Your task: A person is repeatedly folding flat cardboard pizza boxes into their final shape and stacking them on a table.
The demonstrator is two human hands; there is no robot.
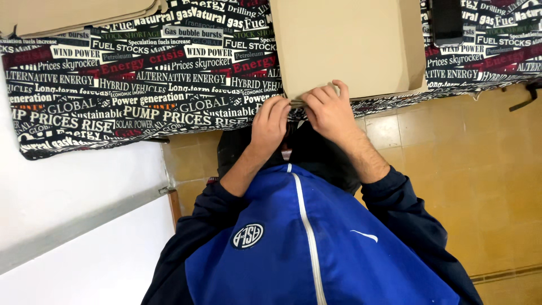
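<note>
Black printed tablecloth [141, 85] over table; dark phone [447, 22] top right; second cardboard sheet [73, 14] top left; yellow tiled floor [480, 169].

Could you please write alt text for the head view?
Both hands, left hand and right hand, press the near edge of a flat cardboard piece lying on a black printed tablecloth; blue jacket below.
</note>
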